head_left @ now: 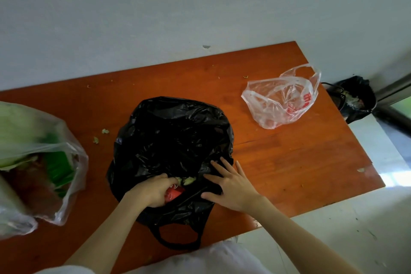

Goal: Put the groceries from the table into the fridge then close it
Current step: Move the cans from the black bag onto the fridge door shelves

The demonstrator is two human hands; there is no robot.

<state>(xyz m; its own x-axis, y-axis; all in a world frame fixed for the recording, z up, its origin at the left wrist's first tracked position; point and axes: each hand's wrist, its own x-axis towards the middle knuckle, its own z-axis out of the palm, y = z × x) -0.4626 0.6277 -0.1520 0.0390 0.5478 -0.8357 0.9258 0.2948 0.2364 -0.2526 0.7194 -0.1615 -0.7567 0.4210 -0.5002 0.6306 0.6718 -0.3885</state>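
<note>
Unpacking step: left hand (153,191) grips a red item (174,193) inside the black bag (175,131); right hand (231,184) lies open, flat, pinning the bag's rim. Next it probably needs lifting clear.

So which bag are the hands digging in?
The black bag in the middle of the table. Both other bags are see-through: one at far right, one with greens on the left, untouched.
</note>
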